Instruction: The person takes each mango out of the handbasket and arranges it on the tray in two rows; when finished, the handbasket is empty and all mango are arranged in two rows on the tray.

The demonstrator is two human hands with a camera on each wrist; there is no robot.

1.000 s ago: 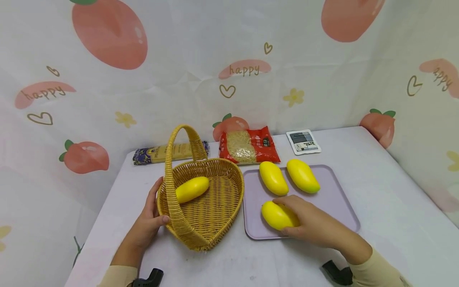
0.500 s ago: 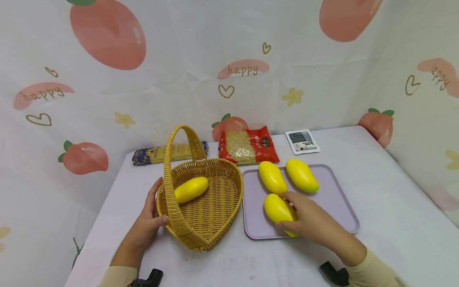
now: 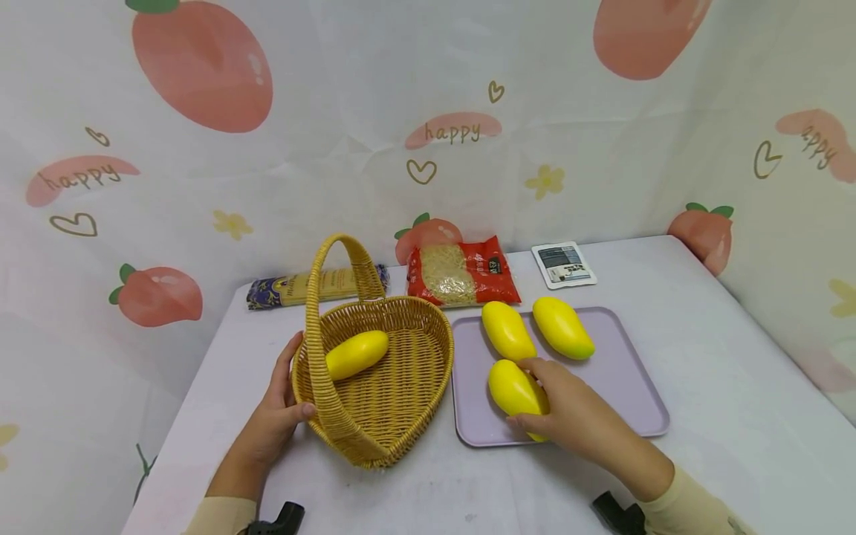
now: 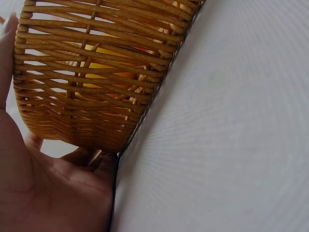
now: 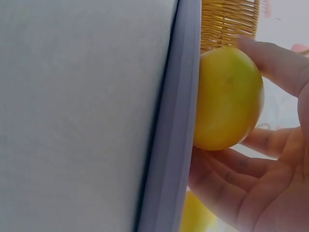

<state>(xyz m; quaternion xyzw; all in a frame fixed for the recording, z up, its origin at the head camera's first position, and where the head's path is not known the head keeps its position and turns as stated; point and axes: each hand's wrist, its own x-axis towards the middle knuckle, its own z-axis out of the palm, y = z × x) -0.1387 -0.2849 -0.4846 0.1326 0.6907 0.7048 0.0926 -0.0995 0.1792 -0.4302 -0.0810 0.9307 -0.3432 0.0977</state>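
Note:
A heart-shaped wicker basket [image 3: 401, 401] with a tall handle stands on the table, one yellow mango [image 3: 357, 354] lying inside it. My left hand [image 3: 270, 420] holds the basket's outer left side, thumb toward the front and fingers round the back; the left wrist view has the palm [image 4: 53, 188] close against the weave. Over the front of the lilac tray [image 3: 478, 427], my right hand [image 3: 578, 405] grips another mango [image 3: 513, 390] between thumb and fingers. In the right wrist view, this mango [image 5: 229, 99] appears end-on beside the tray rim. Two more mangoes [image 3: 508, 332] [image 3: 563, 328] lie at the tray's back.
Along the back of the table lie a long pack of noodles [image 3: 287, 290], a red bag of pasta [image 3: 461, 273] and a small white packet [image 3: 564, 264]. A patterned cloth wall [image 3: 321, 171] rises behind them. The basket's arched handle [image 3: 314, 319] stands up on its left side.
The mango under my right hand has turned to a steeper angle and shifted slightly toward the back of the tray, then a little left. My left hand and the basket stay put.

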